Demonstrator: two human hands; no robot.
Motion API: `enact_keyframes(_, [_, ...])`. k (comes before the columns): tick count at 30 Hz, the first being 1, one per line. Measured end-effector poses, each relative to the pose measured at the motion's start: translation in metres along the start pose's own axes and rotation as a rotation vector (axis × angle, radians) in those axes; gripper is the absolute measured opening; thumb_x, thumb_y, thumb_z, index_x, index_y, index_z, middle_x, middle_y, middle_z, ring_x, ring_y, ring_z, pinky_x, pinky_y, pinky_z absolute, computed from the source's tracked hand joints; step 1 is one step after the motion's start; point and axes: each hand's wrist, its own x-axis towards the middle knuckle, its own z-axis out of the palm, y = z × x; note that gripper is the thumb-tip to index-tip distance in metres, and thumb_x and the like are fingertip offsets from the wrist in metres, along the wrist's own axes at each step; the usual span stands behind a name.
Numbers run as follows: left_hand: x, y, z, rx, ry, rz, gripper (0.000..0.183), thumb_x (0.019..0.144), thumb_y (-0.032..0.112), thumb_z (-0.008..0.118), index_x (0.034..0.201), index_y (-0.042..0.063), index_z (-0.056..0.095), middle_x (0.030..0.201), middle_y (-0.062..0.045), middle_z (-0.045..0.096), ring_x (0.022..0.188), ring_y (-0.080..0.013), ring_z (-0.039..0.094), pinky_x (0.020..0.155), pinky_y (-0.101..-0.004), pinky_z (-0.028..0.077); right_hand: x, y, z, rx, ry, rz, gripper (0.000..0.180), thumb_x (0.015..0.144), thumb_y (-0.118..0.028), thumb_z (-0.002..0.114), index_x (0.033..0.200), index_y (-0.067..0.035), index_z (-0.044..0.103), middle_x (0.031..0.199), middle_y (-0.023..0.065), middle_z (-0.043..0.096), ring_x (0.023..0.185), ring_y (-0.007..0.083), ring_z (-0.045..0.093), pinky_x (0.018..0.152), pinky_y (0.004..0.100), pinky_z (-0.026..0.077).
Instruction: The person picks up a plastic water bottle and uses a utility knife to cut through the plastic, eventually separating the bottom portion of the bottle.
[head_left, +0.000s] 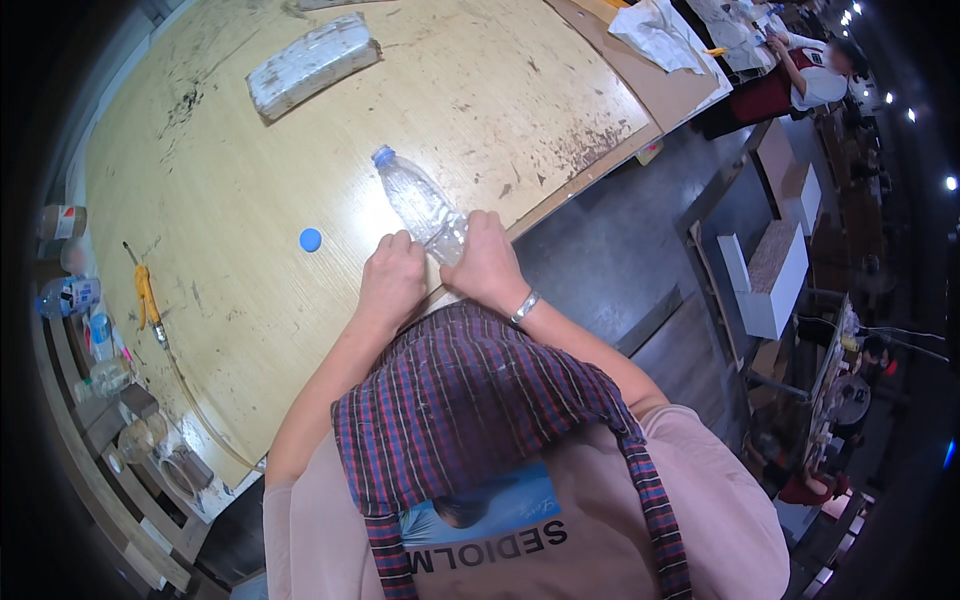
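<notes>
A clear plastic bottle (420, 196) lies slanted on the worktable, its blue-ringed neck pointing away from me. My right hand (489, 259) grips it around the base end, and a bracelet circles that wrist. Beside the same end, my left hand (393, 274) rests knuckles up with its fingers curled. Whether those fingers pinch part of the bottle is hidden. On the tabletop, to the left of the bottle, is a loose blue bottle cap (310, 240).
A long tape-wrapped block (313, 66) lies farther back on the stained worktable (480, 97). At left are a yellow air blow gun (142, 289) with its hose and several bottles along the edge. Crumpled paper (656, 34) sits at the far right corner; a person (806, 82) stands beyond.
</notes>
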Motion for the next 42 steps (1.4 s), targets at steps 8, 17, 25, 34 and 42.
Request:
enact_keyframes(8, [0.003,-0.005,0.004,-0.020,0.009,0.007,0.012,0.064,-0.002,0.060,0.076,0.000,0.056,0.082,-0.015,0.053,0.082,-0.0334,0.056,0.072,-0.0429,0.050,0.002,-0.002,-0.001,0.022,-0.035,0.008,0.063,0.066,-0.016,0.077,0.112,0.011,0.043,0.113,0.0301,0.048,0.109,0.0456,0.052,0.095,0.0448,0.047])
enact_keyframes(17, [-0.050,-0.021,-0.038,-0.007,0.043,-0.173,0.015,0.073,0.007,0.070,0.085,0.005,0.061,0.083,-0.012,0.051,0.084,-0.0317,0.057,0.068,-0.0430,0.049,0.017,0.023,-0.037,0.403,-0.044,0.057,0.058,0.061,-0.021,0.080,0.103,0.009,0.053,0.094,0.0195,0.061,0.087,0.0292,0.063,0.079,0.0372,0.051])
enact_keyframes(25, [0.017,0.004,-0.124,0.199,0.062,0.124,0.083,0.059,0.033,0.083,0.136,0.016,0.054,0.129,-0.008,0.053,0.119,-0.0300,0.050,0.105,-0.0546,0.035,0.001,-0.005,-0.061,0.548,-0.403,-0.127,0.058,0.064,-0.018,0.082,0.111,0.003,0.055,0.098,0.0060,0.062,0.083,0.0112,0.058,0.074,0.0268,0.049])
enact_keyframes(34, [0.030,-0.017,-0.108,0.005,0.255,0.060,0.067,0.057,0.017,0.086,0.116,0.004,0.059,0.104,-0.013,0.059,0.098,-0.0308,0.059,0.078,-0.0398,0.051,-0.010,-0.023,-0.089,0.934,-0.374,-0.212,0.076,0.062,-0.014,0.087,0.126,-0.002,0.048,0.110,0.0073,0.060,0.098,0.0115,0.057,0.088,0.0280,0.048])
enact_keyframes(42, [0.032,0.015,-0.080,-0.927,0.226,-0.323,0.067,0.066,0.006,0.079,0.125,0.001,0.049,0.114,-0.015,0.061,0.102,-0.0255,0.064,0.087,-0.0351,0.053,-0.005,-0.039,-0.083,1.058,-0.164,-0.447,0.085,0.060,-0.008,0.089,0.131,-0.005,0.040,0.115,0.0085,0.055,0.106,0.0148,0.055,0.094,0.0313,0.046])
